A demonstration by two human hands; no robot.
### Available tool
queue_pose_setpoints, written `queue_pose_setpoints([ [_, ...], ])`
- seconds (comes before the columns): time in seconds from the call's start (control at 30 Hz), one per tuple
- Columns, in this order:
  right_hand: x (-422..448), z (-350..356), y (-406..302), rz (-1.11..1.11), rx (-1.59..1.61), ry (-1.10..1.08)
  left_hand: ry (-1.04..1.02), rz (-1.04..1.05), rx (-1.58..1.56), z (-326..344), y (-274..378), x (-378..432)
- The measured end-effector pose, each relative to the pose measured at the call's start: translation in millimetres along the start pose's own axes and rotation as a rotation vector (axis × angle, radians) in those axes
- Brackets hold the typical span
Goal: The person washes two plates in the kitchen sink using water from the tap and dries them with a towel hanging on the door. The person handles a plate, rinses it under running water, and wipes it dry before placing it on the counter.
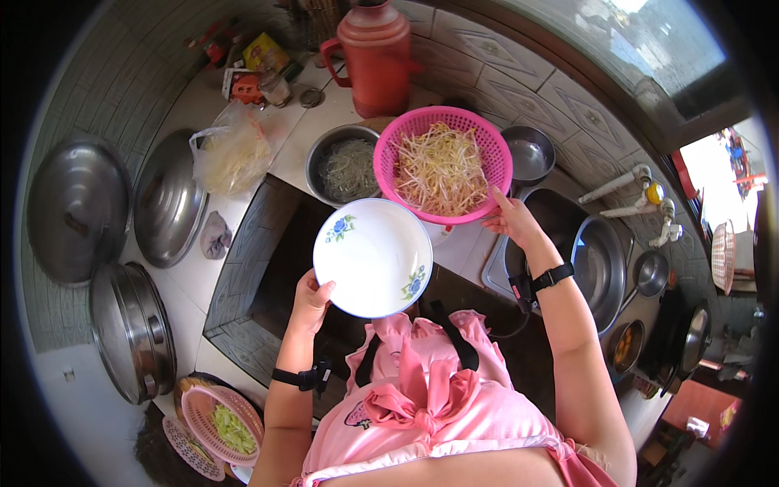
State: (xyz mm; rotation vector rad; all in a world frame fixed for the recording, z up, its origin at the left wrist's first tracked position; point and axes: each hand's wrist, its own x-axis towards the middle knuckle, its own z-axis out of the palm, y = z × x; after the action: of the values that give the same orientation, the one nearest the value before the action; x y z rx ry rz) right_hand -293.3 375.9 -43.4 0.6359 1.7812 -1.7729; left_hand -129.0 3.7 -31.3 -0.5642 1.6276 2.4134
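My left hand (315,298) grips the lower left rim of a white plate (372,259) with blue flowers, its thumb on the upper face. My right hand (511,218) holds the lower right rim of a pink plastic colander (500,146), fingers partly beneath it. Bean sprouts (439,170) fill the colander. The plate's upper edge lies close below the colander. Left of the colander, a metal bowl (313,161) holds translucent noodles (350,170). Behind the colander's right side is another metal bowl (528,155).
A red thermos (374,61) stands at the back. A plastic bag (234,152), metal lids (170,198) and a steamer (131,332) are at left. At lower left a pink basket (195,405) holds cut greens. A sink basin (599,268) and water pipes (614,185) are at right.
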Motion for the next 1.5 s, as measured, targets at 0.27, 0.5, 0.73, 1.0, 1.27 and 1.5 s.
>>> queue_pose_setpoints([
  [0.27,-70.5,-26.5,7.7,-0.196,-0.341,-0.198,-0.184,-0.009,0.117,56.1,17.4,21.9],
  [0.5,-136.5,-61.0,38.1,-0.19,-0.297,-0.182,-0.55,-0.189,0.217,133.8,-22.8,45.4],
  [0.73,-185.1,-98.0,96.6,0.101,-0.174,0.127,-0.807,-0.643,0.318,188.9,-85.3,47.8],
  [1.0,-198.0,-126.1,95.3,0.038,0.062,0.381,-0.817,-0.778,0.286,270.8,-78.2,71.3],
  [1.27,-221.9,-143.1,126.4,0.18,0.12,0.325,-0.781,-1.085,0.33,271.5,-94.5,65.6],
  [1.5,-246.7,-184.4,134.2,0.038,0.199,0.369,-0.908,-0.88,0.365,328.3,-81.4,39.3],
])
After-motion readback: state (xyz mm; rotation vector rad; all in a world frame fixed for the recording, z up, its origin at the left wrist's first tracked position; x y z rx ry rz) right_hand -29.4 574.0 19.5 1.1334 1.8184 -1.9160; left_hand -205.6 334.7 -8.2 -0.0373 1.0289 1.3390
